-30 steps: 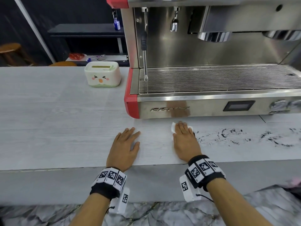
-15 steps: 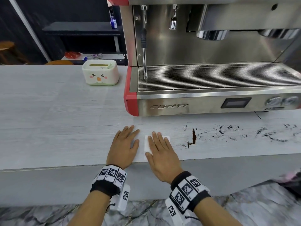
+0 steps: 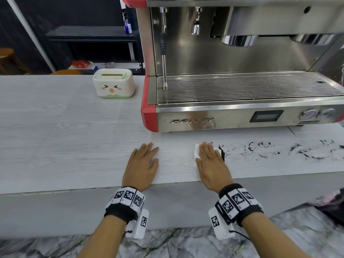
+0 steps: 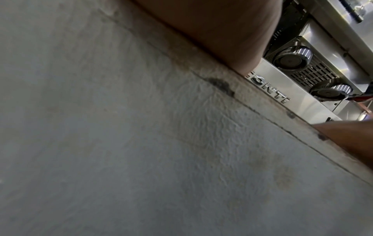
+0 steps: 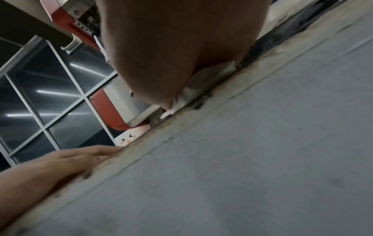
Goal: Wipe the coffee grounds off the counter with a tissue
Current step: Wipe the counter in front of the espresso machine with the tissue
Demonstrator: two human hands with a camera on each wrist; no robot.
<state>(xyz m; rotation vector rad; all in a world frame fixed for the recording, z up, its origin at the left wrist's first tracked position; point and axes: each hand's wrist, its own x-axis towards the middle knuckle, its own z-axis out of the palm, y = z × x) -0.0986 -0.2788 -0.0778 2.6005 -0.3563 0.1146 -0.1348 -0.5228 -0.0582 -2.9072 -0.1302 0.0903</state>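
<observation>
Tissue [image 3: 197, 152] lies flat on the desk [image 3: 65, 146] under the right hand [image 3: 211, 164], whose straight fingers [image 3: 206, 151] press it beside the coffee grounds [image 3: 260, 149]; the left hand [image 3: 142, 164] rests open. Uneven pressure could smear grounds or push them off the desk's edge.

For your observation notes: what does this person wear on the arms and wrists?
Both forearms are bare, without sleeves. The left wrist band and right wrist band are black, covered with white square tags printed in black patterns. A white box with another tag and a thin black cable hangs under each.
</observation>
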